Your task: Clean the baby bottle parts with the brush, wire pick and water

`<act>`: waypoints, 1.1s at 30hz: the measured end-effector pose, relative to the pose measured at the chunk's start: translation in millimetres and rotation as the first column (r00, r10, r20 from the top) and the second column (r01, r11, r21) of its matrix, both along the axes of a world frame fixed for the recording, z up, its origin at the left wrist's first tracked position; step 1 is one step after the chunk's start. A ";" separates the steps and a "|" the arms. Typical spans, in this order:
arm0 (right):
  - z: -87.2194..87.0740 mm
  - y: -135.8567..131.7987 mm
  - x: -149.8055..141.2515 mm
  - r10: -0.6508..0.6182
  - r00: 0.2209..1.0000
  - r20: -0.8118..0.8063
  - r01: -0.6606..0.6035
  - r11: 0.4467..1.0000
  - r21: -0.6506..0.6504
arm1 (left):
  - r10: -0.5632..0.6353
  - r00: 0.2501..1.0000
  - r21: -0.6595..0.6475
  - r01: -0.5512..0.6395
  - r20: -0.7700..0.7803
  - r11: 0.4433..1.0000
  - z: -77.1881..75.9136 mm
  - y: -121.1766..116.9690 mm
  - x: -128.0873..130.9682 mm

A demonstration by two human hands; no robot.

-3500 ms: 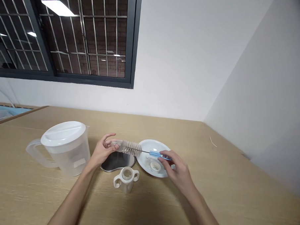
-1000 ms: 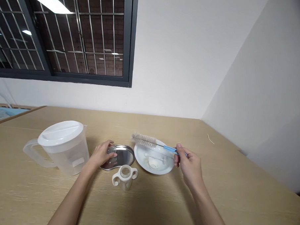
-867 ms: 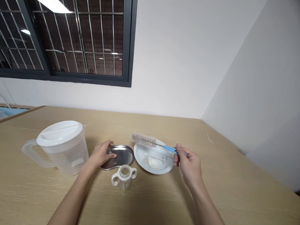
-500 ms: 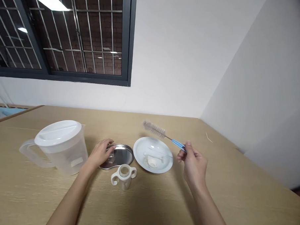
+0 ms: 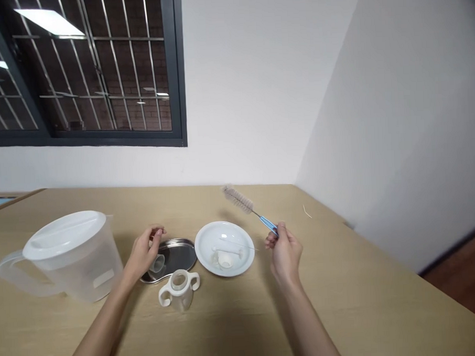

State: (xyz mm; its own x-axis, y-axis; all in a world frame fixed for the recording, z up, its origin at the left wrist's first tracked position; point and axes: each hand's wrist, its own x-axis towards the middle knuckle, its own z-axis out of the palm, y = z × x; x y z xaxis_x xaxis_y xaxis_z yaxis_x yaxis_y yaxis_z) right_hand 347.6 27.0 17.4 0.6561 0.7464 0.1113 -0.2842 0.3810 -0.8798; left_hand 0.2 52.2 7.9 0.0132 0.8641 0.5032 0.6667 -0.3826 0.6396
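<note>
My left hand [image 5: 142, 254] curls loosely over a small clear bottle [image 5: 158, 263] lying in a kidney-shaped metal tray [image 5: 180, 252]. My right hand [image 5: 283, 249] pinches the blue handle of a bottle brush [image 5: 268, 223]. The brush is tilted up and to the left, with its bristle head [image 5: 237, 198] in the air behind a white plate [image 5: 240, 240]. On the plate lie a small white ring part [image 5: 225, 260] and a thin wire brush. A white collar with two handles [image 5: 178, 292] stands on the table in front of the tray.
A translucent lidded pitcher [image 5: 70, 259] stands at the left on the wooden table [image 5: 345, 299]. The white walls meet in a corner behind the table, and the right table edge drops to a dark floor. A barred window is up left.
The brush has come out of the clear bottle and risen up and to the right with my right hand. My left hand has lowered the bottle into the metal tray. The view has turned right.
</note>
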 end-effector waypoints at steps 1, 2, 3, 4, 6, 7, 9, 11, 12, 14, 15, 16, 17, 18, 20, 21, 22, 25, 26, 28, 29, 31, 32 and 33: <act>-0.8 1.3 2.2 -0.012 1.000 -0.002 0.012 1.000 -0.002 | -0.036 0.999 -0.019 0.035 -0.008 0.999 6.4 -0.2 4.8; -1.6 2.5 4.3 -0.022 1.000 -0.005 0.022 1.000 -0.003 | -0.073 0.997 -0.043 0.072 -0.032 0.997 14.4 -0.8 11.1; -2.1 3.3 6.1 -0.031 0.999 -0.011 0.031 0.999 -0.005 | -0.118 0.991 -0.074 0.113 -0.064 0.991 23.6 -1.9 19.0; -2.3 3.8 7.5 -0.037 0.999 -0.018 0.037 0.999 -0.006 | -0.160 0.983 -0.103 0.151 -0.088 0.983 33.5 -3.4 28.7; -1.6 3.6 9.3 -0.042 0.999 -0.034 0.042 0.999 -0.005 | -0.285 0.949 -0.179 0.261 -0.131 0.949 52.1 -6.4 52.1; -0.7 3.0 9.8 -0.044 0.998 -0.040 0.044 0.999 -0.003 | -0.352 0.923 -0.215 0.316 -0.156 0.924 59.4 -7.0 65.0; 1.7 1.4 10.3 -0.044 0.998 -0.048 0.044 0.999 0.003 | -0.467 0.855 -0.287 0.400 -0.224 0.870 67.9 -5.3 90.5; 3.8 0.2 11.1 -0.045 0.998 -0.054 0.046 0.999 0.007 | -0.547 0.770 -0.369 0.429 -0.328 0.824 67.8 1.0 113.0; 4.4 0.0 11.6 -0.046 0.997 -0.056 0.047 0.999 0.008 | -0.563 0.733 -0.393 0.423 -0.381 0.817 65.3 5.3 122.6; 4.8 0.3 13.0 -0.049 0.997 -0.064 0.050 0.999 0.009 | -0.608 0.633 -0.443 0.423 -0.479 0.790 58.0 15.0 138.5; 4.7 0.8 13.7 -0.050 0.996 -0.068 0.050 0.999 0.010 | -0.628 0.579 -0.467 0.422 -0.521 0.777 54.0 19.7 145.1; 4.4 1.2 14.3 -0.050 0.996 -0.072 0.050 0.999 0.010 | -0.643 0.528 -0.487 0.420 -0.555 0.766 50.4 23.8 151.1; 4.1 1.7 14.8 -0.049 0.996 -0.075 0.050 0.999 0.011 | -0.654 0.487 -0.502 0.418 -0.579 0.757 47.1 27.2 156.4; 3.9 2.0 15.1 -0.048 0.996 -0.076 0.049 0.999 0.011 | -0.661 0.457 -0.514 0.416 -0.595 0.750 44.3 30.0 161.2; 3.8 2.1 15.2 -0.044 0.996 -0.077 0.045 0.999 0.010 | -0.677 0.421 -0.532 0.419 -0.604 0.736 40.0 33.7 169.3; 4.0 2.0 15.2 -0.041 0.996 -0.076 0.042 0.999 0.010 | -0.688 0.406 -0.542 0.425 -0.602 0.725 38.4 35.0 172.6; 4.2 1.8 15.2 -0.038 0.996 -0.075 0.039 0.999 0.010 | -0.699 0.390 -0.553 0.431 -0.599 0.713 36.9 36.0 175.4; 4.9 1.3 15.4 -0.031 0.997 -0.068 0.032 0.999 0.008 | -0.722 0.358 -0.576 0.438 -0.592 0.690 32.9 38.8 180.9; 5.0 1.2 15.7 -0.031 0.997 -0.066 0.031 0.999 0.007 | -0.724 0.355 -0.580 0.437 -0.591 0.687 31.5 39.7 182.0; 5.0 1.3 16.1 -0.030 0.998 -0.062 0.030 1.000 0.007 | -0.726 0.356 -0.585 0.432 -0.588 0.686 28.7 41.3 184.0; 5.0 1.5 16.3 -0.030 0.998 -0.062 0.030 0.999 0.010 | -0.727 0.358 -0.587 0.431 -0.586 0.685 27.5 41.8 185.0; 4.9 1.7 16.5 -0.030 0.998 -0.062 0.031 0.999 0.016 | -0.728 0.367 -0.591 0.427 -0.579 0.685 26.8 41.8 186.9; 4.8 1.8 16.7 -0.031 0.997 -0.064 0.032 0.999 0.018 | -0.727 0.374 -0.590 0.424 -0.577 0.687 27.8 41.4 187.5; 4.7 1.9 16.9 -0.033 0.997 -0.067 0.034 0.999 0.020 | -0.723 0.380 -0.589 0.421 -0.577 0.690 30.0 40.8 187.6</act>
